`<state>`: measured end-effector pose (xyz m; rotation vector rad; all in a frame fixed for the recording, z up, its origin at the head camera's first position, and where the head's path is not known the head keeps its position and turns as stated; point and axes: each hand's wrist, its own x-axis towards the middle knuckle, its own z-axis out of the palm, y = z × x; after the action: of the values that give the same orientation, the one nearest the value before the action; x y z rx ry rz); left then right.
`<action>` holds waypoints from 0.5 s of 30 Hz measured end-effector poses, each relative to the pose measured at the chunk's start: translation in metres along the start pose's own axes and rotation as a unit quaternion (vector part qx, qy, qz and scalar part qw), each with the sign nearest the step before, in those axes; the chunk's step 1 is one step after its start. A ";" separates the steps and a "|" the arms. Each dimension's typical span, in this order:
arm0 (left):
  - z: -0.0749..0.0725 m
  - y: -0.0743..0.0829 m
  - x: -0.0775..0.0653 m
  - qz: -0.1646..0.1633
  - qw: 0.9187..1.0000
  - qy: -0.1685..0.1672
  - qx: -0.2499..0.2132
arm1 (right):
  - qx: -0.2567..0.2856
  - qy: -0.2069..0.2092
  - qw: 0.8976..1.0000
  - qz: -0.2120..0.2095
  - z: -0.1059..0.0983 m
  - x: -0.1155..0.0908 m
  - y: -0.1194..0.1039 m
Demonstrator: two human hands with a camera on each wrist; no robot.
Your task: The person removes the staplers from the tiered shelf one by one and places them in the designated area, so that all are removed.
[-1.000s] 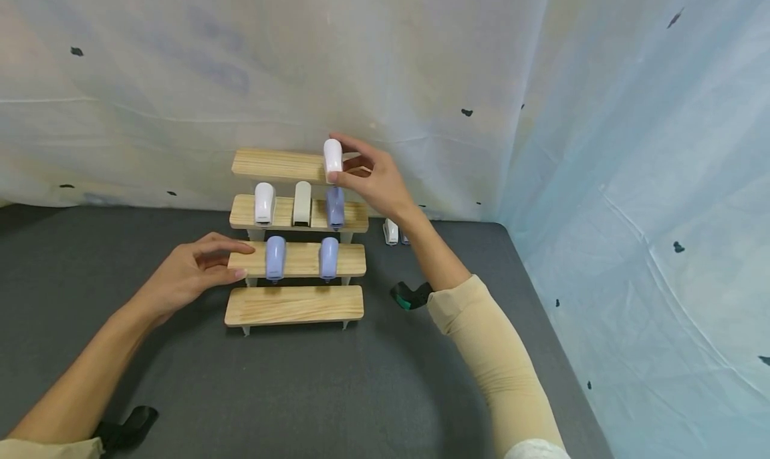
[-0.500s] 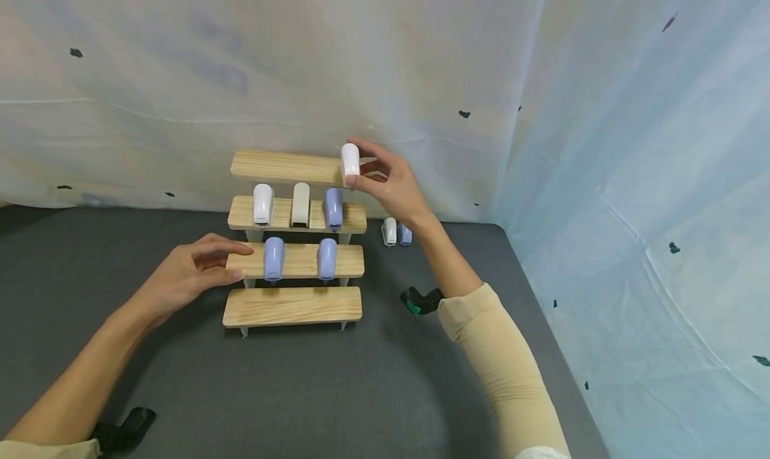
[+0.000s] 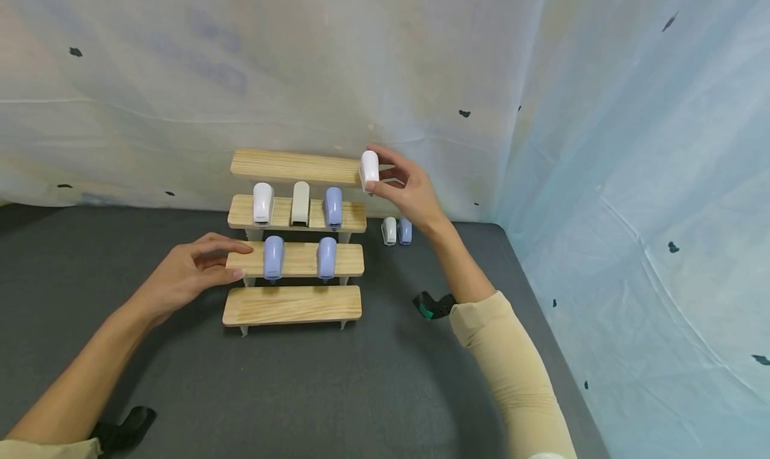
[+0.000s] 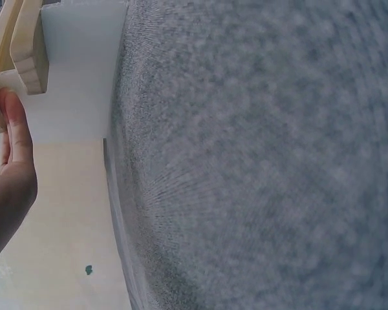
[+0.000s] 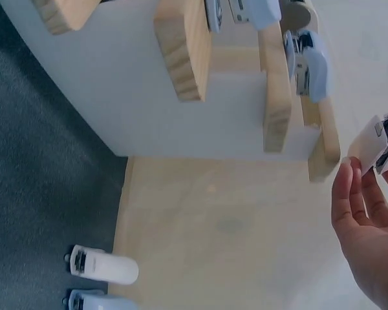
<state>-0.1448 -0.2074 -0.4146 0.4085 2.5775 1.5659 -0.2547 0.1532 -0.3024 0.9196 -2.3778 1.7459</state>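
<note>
In the head view, my right hand (image 3: 414, 190) pinches a white stapler (image 3: 369, 168) between thumb and fingers. In the right wrist view, this held stapler (image 5: 371, 143) is in the air, just beyond the end of the top plank. My left hand (image 3: 191, 272) grips the left end of a wooden shelf plank (image 3: 297, 262), second from the bottom of a four-tier stand. Two lavender staplers, left (image 3: 273, 257) and right (image 3: 327, 257), sit on that plank. One tier higher stand a white stapler (image 3: 263, 204), a beige stapler (image 3: 301, 204) and a lavender stapler (image 3: 333, 207).
A small white stapler (image 3: 389, 231) and a blue stapler (image 3: 405, 232) stand on the dark tabletop (image 3: 289, 392), right of the stand. The top plank (image 3: 289, 166) lies near a pale curtain (image 3: 337, 65). The bottom plank (image 3: 295, 305) is closest to me.
My right hand has moved right and slightly down with the white stapler, from above the top plank to its right end. My left hand has stayed on its plank.
</note>
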 end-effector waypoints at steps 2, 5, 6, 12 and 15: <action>0.000 0.000 0.000 0.005 1.000 -0.001 -0.007 | -0.003 0.003 1.000 0.007 -0.005 -0.002 0.002; 0.000 0.001 0.000 0.010 1.000 -0.004 -0.014 | -0.011 0.003 1.000 0.018 -0.012 -0.006 0.003; 0.000 0.001 0.000 0.010 1.000 -0.005 -0.017 | -0.015 0.003 1.000 0.022 -0.014 -0.008 0.002; -0.001 0.001 -0.001 0.001 1.000 -0.017 -0.027 | -0.030 0.002 0.999 0.034 -0.019 -0.020 -0.016; -0.002 0.001 0.000 -0.003 0.999 -0.022 -0.032 | -0.032 0.005 0.999 0.042 -0.023 -0.025 -0.022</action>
<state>-0.1450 -0.2087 -0.4129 0.4256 2.4872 1.6127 -0.2300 0.1801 -0.2854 0.8127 -2.4850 1.6856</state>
